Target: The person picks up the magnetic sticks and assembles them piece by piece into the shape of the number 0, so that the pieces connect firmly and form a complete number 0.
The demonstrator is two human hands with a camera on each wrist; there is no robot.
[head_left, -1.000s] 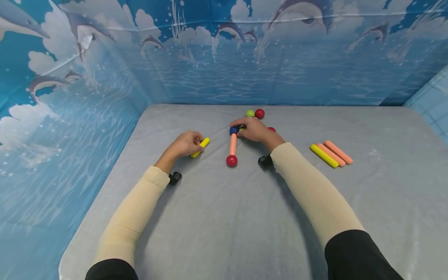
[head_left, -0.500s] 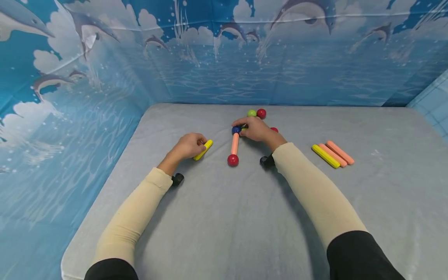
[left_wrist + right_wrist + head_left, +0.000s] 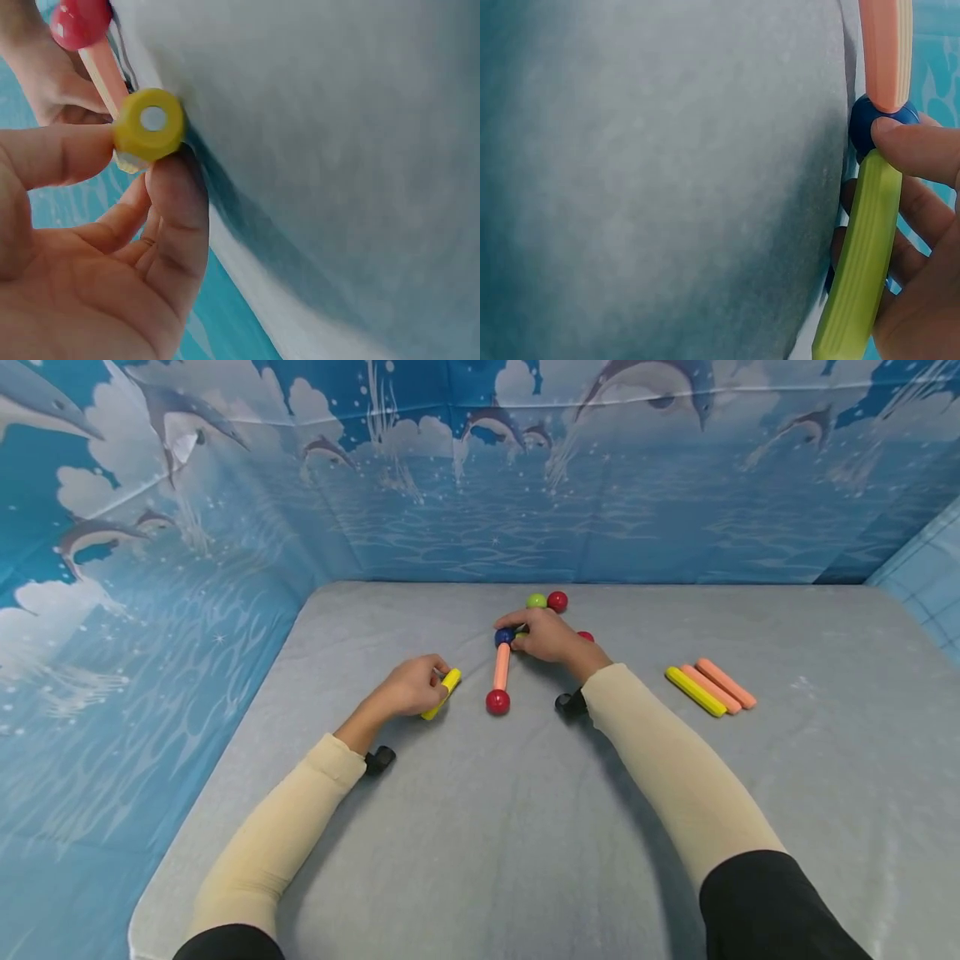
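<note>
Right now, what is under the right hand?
The right hand holds a blue ball joined to a pink stick and a green stick. The green stick's far end is covered.

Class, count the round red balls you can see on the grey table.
3: one on the orange stick's near end, one beside the green ball, one peeking behind the right hand; others may be hidden.

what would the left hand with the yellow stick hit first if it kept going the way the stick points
Probably the peach stick joining the red ball and blue ball; the left hand aims its yellow stick there, though depth is uncertain.
</note>
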